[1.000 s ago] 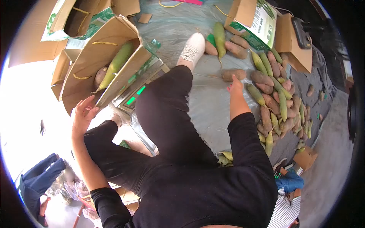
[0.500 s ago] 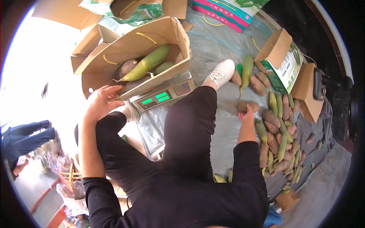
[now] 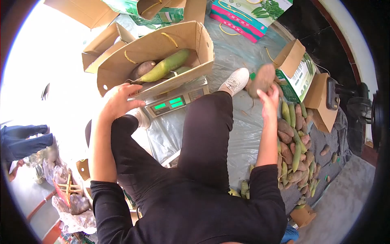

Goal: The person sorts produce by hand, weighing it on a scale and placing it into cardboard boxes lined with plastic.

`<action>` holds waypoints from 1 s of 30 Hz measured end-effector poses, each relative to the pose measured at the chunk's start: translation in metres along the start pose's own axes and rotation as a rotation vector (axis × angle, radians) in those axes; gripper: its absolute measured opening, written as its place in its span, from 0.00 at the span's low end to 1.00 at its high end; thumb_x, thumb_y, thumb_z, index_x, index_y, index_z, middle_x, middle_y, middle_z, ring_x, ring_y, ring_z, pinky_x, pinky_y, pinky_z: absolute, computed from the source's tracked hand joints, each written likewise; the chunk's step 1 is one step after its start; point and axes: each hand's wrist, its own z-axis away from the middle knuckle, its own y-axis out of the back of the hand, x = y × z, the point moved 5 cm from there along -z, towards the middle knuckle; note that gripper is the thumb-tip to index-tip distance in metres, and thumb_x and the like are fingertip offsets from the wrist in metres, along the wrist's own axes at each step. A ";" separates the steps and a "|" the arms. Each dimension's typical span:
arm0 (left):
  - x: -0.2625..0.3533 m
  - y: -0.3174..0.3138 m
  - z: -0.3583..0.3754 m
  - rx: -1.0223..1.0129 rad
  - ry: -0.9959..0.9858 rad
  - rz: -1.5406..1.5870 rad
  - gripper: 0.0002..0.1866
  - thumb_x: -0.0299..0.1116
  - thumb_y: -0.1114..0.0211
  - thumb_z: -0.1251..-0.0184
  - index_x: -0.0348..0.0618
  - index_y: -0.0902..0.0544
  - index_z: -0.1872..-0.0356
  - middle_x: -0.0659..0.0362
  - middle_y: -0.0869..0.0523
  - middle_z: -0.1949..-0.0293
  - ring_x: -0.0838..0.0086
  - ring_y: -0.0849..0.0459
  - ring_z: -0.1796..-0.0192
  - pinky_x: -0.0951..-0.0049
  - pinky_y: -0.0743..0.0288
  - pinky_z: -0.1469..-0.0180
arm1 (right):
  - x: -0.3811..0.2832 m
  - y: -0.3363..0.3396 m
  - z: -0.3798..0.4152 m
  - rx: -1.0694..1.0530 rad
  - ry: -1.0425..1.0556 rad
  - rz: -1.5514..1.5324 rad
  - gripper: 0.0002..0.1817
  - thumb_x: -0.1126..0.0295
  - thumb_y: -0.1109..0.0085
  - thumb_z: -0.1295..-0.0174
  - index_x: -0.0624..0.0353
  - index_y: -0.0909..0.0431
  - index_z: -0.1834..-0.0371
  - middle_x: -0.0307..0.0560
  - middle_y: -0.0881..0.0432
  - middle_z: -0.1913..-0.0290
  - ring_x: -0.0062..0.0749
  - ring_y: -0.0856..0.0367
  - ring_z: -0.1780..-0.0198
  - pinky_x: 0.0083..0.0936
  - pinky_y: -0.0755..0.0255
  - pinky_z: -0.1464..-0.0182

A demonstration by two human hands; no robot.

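An open cardboard box [image 3: 191, 42] rests on a digital scale [image 3: 174, 102] with green lit numbers. Inside the box lie a long green radish [image 3: 168, 66] and a reddish-brown root [image 3: 142, 70]. My left hand [image 3: 118, 101] is at the box's near left edge, thumb and fingers apart, holding nothing. My right hand [image 3: 269, 99] grips a large brown root [image 3: 263, 79], raised in front of the white-and-green box at the right. Its fingers are wrapped round the root's lower side.
A pile of roots and green radishes [image 3: 296, 154] spreads at the right. Beyond it stand a white-and-green carton [image 3: 298, 81] and a black fan [image 3: 365, 103]. A pink-and-blue box [image 3: 239, 20] is at the top. Another person's legs [image 3: 26, 140] show at the far left.
My right hand has moved up and away from the pile's edge with the brown root, which is now lifted. My left hand stays by the box's edge; the whole view has shifted slightly.
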 end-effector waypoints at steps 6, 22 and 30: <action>-0.003 0.000 0.006 0.039 -0.031 0.025 0.28 0.40 0.27 0.55 0.38 0.20 0.52 0.49 0.18 0.60 0.61 0.18 0.56 0.66 0.26 0.52 | -0.142 -0.131 0.014 -0.411 0.478 0.139 0.42 0.77 0.30 0.61 0.58 0.42 0.40 0.50 0.28 0.46 0.37 0.29 0.45 0.35 0.30 0.47; -0.018 0.012 0.022 0.124 -0.012 0.047 0.27 0.45 0.27 0.54 0.40 0.18 0.54 0.52 0.16 0.73 0.64 0.17 0.69 0.67 0.24 0.64 | -0.128 -0.210 0.051 -0.424 0.890 0.643 0.32 0.71 0.32 0.57 0.56 0.31 0.44 0.51 0.23 0.50 0.44 0.27 0.45 0.35 0.33 0.44; -0.028 0.012 0.029 0.139 0.029 0.088 0.22 0.38 0.31 0.46 0.41 0.20 0.50 0.58 0.18 0.71 0.76 0.21 0.69 0.73 0.24 0.63 | 0.031 -0.035 0.061 -0.307 0.246 0.470 0.18 0.80 0.42 0.46 0.62 0.27 0.49 0.48 0.21 0.53 0.28 0.22 0.54 0.24 0.26 0.56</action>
